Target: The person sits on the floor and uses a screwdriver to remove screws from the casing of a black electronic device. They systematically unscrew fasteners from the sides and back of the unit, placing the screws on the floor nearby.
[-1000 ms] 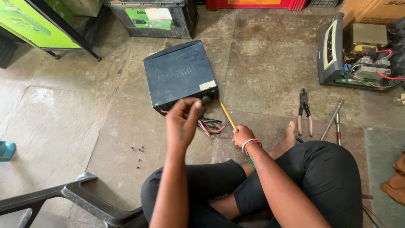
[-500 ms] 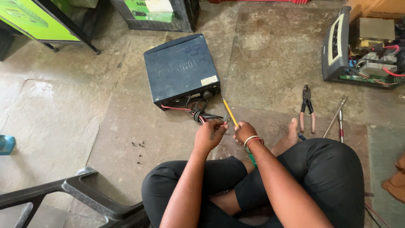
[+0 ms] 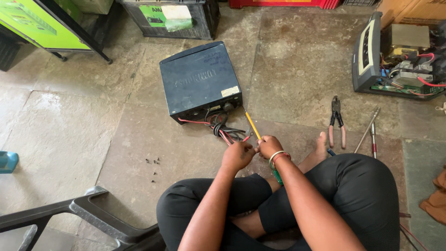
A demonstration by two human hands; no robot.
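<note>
I sit cross-legged on a stone floor. A dark blue box-shaped device (image 3: 199,81) lies in front of me, with a bundle of red and black wires (image 3: 223,128) coming out of its near side. My right hand (image 3: 270,145) grips a screwdriver with a yellow shaft (image 3: 252,125), whose tip points at the box's near right corner. My left hand (image 3: 238,155) is closed and pressed against the right hand at the tool's handle. A green part of the handle (image 3: 277,176) shows below my right wrist.
Pliers with pink handles (image 3: 336,121) and two long screwdrivers (image 3: 370,131) lie to the right. An opened device with exposed circuitry (image 3: 395,60) sits far right. Several small screws (image 3: 153,166) lie left of my knee. A grey plastic chair (image 3: 88,216) is at bottom left.
My left hand left the wires at the box's near side and pulled back to join my right hand on the screwdriver. The camera view shifted slightly.
</note>
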